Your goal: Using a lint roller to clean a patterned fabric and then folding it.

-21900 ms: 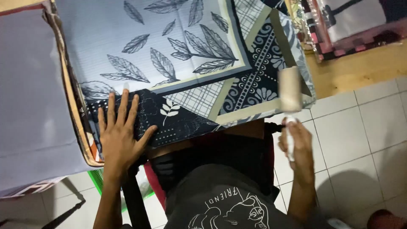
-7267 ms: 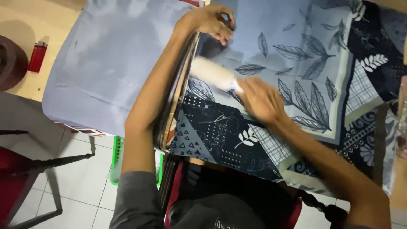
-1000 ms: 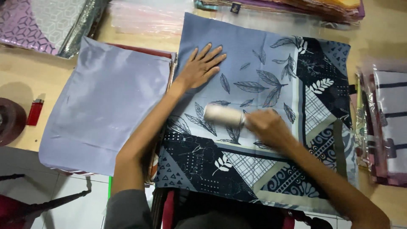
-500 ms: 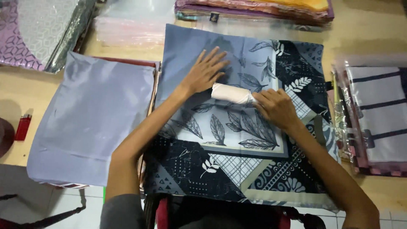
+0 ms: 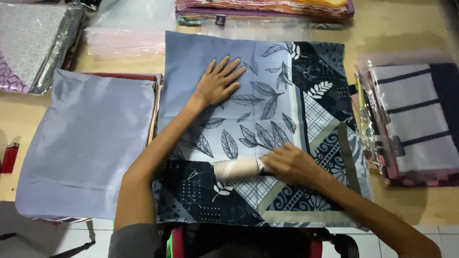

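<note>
Wooden table (image 5: pixel 411 28), hands rolling lint roller (image 5: pixel 236 168), scarf (image 5: pixel 267 95)

So the leaf-print scarf (image 5: pixel 267 129) sits spread flat in the middle of the wooden table (image 5: pixel 416 203). Left hand (image 5: pixel 217 83) lies flat on its upper part, right hand (image 5: pixel 289 165) lower down with the lint roller (image 5: pixel 236 168) just left of it, on the scarf. Plain folded cloth (image 5: pixel 86 143) is left of the scarf, touching its edge. Bagged striped cloth (image 5: pixel 413 119) at the right edge, a stack of folded fabrics (image 5: pixel 263 8) along the top, a lighter (image 5: pixel 9 157) far left.
</note>
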